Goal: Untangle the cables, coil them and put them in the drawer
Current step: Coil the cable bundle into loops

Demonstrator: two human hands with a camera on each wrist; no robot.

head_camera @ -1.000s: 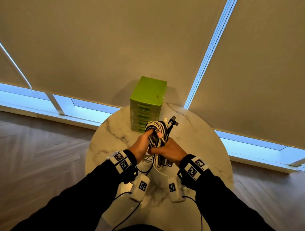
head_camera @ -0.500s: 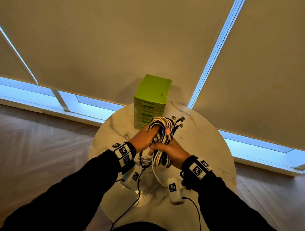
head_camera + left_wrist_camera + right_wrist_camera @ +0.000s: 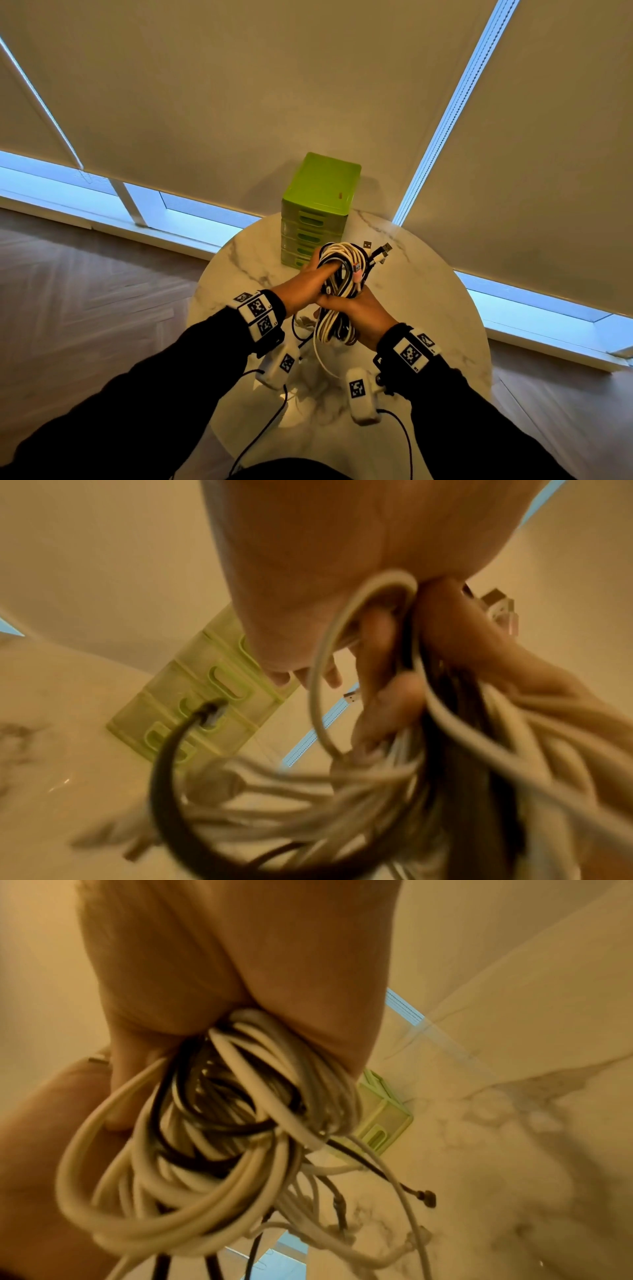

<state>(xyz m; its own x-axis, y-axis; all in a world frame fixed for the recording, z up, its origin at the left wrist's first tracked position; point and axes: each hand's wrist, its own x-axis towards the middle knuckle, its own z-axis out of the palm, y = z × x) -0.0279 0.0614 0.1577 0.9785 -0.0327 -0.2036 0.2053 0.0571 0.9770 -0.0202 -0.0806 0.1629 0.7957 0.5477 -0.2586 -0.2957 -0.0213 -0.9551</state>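
Both hands hold one bundle of white and black cables (image 3: 339,274) above the round marble table (image 3: 428,301). My right hand (image 3: 356,308) grips the bundle's middle, its fingers wrapped round the strands (image 3: 219,1123). My left hand (image 3: 308,281) has fingers curled through the upper loops (image 3: 394,642). USB plugs (image 3: 380,251) stick out at the bundle's top right. Loose cable ends (image 3: 318,356) hang down toward the tabletop. The green drawer unit (image 3: 320,209) stands just behind the hands, all its drawers closed.
The table stands against drawn roller blinds (image 3: 274,85) with a strip of window (image 3: 191,212) below them. Wooden floor (image 3: 85,291) lies on both sides. Wrist camera leads (image 3: 260,435) trail below my forearms.
The hands and bundle have risen slightly and moved closer to the drawer unit. My left fingers have slid deeper into the upper loops.
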